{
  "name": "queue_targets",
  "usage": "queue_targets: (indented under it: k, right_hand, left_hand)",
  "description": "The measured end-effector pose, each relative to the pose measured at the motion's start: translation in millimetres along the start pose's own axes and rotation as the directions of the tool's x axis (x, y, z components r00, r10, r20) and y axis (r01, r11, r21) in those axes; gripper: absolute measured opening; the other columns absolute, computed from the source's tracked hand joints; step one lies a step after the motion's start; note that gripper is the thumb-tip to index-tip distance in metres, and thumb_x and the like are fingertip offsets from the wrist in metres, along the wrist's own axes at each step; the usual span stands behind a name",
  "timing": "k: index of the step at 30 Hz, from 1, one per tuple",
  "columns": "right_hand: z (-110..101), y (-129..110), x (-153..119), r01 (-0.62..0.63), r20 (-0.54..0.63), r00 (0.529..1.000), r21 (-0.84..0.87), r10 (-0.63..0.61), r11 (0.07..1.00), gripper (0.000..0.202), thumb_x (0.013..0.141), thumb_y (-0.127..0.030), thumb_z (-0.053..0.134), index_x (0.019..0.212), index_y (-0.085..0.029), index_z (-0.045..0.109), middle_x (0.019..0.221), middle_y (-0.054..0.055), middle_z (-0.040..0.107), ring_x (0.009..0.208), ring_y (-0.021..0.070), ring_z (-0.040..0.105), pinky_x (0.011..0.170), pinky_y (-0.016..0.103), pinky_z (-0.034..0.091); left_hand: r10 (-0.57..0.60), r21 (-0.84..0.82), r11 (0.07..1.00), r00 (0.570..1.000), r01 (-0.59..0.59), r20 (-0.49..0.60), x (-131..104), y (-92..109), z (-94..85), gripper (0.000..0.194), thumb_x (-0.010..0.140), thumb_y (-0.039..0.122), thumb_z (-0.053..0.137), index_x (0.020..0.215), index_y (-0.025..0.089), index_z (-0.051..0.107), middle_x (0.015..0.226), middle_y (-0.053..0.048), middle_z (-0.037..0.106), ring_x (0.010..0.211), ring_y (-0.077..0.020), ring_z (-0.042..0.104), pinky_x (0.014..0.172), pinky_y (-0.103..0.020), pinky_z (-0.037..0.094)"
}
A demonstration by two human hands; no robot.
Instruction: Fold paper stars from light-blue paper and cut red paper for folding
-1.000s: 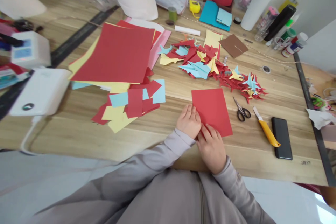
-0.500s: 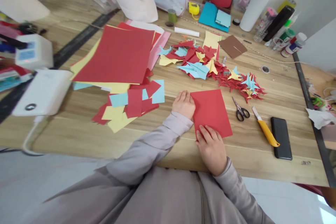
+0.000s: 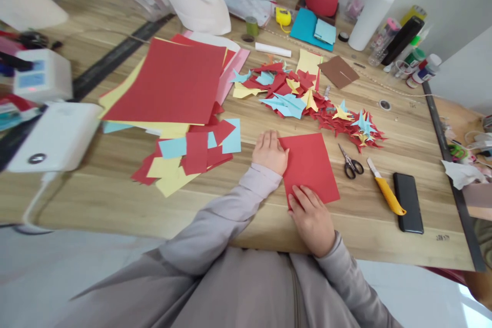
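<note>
A red sheet of paper (image 3: 312, 161) lies flat on the wooden table in front of me. My left hand (image 3: 270, 152) rests at its upper left edge, fingers laid out and the thumb on the paper. Across the lower left part of the sheet lie the fingers of my right hand (image 3: 312, 218), stretched out flat. Beyond the sheet is a heap of folded paper pieces (image 3: 284, 105) in red, blue and yellow. Small scissors (image 3: 350, 164) and a yellow-handled utility knife (image 3: 385, 189) lie to the right of the sheet.
Large red sheets (image 3: 169, 82) are stacked at the left, with cut paper scraps (image 3: 197, 151) in front of them. A black phone-like slab (image 3: 408, 202) lies at the right. A white power bank (image 3: 56, 136) with a cable sits far left. Bottles (image 3: 425, 72) stand at the back right.
My left hand's fingers have spread a little, with the thumb out onto the sheet. My right hand has shifted very slightly. The camera view has moved a little.
</note>
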State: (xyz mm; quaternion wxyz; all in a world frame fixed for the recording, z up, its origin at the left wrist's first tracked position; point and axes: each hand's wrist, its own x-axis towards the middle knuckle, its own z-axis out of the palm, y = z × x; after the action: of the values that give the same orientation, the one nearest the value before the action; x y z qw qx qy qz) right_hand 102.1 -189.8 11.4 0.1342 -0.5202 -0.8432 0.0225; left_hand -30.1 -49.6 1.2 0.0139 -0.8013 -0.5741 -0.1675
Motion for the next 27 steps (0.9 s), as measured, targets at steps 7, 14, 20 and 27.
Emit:
queue_targets:
  k: [7, 14, 20, 27]
  right_hand:
    - [-6.1, 25.0, 1.5, 0.091, 0.0, 0.996, 0.106, -0.092, 0.99, 0.028, 0.087, -0.012, 0.051, 0.11, -0.019, 0.065, 0.126, 0.013, 0.058, 0.124, 0.022, 0.046, 0.099, 0.042, 0.046]
    - [-5.1, 57.7, 18.2, -0.02, -0.008, 1.0, -0.005, 0.02, 1.0, 0.034, 0.083, -0.006, 0.052, 0.11, -0.021, 0.066, 0.127, 0.016, 0.055, 0.121, 0.0244, 0.048, 0.095, 0.043, 0.046]
    - [-3.4, 76.0, 20.4, -0.266, -0.133, 0.96, -0.164, 0.246, 0.95, 0.032, 0.087, -0.012, 0.047, 0.115, -0.017, 0.062, 0.125, 0.016, 0.055, 0.119, 0.0254, 0.047, 0.098, 0.044, 0.041]
    - [-24.6, 116.3, -32.3, -0.671, -0.432, 0.725, -0.268, 0.536, 0.692, 0.035, 0.088, -0.02, 0.042, 0.117, -0.012, 0.059, 0.12, 0.019, 0.055, 0.112, 0.0292, 0.049, 0.092, 0.045, 0.041]
  left_hand:
    - [0.146, -0.119, 0.982, 0.989, -0.144, 0.002, -12.9, -24.3, -2.2, 0.044, 0.087, 0.011, 0.037, 0.126, 0.015, 0.056, 0.142, -0.017, 0.042, 0.133, -0.0306, 0.037, 0.107, -0.053, 0.03]
    - [0.334, -0.052, 0.943, 0.924, -0.33, 0.184, -30.7, -54.4, -6.6, 0.046, 0.081, 0.008, 0.04, 0.121, 0.019, 0.06, 0.132, -0.014, 0.053, 0.123, -0.0294, 0.048, 0.096, -0.045, 0.044]
    - [0.285, 0.057, 0.953, 0.944, -0.297, 0.166, -45.3, -36.1, -31.0, 0.033, 0.084, 0.019, 0.045, 0.109, 0.018, 0.067, 0.114, -0.018, 0.063, 0.104, -0.0329, 0.057, 0.079, -0.046, 0.05]
    - [0.273, 0.001, 0.961, 0.954, -0.275, 0.128, -0.1, -6.5, -22.7, 0.045, 0.081, 0.041, 0.057, 0.116, 0.013, 0.062, 0.133, -0.021, 0.05, 0.122, -0.0384, 0.045, 0.096, -0.05, 0.041]
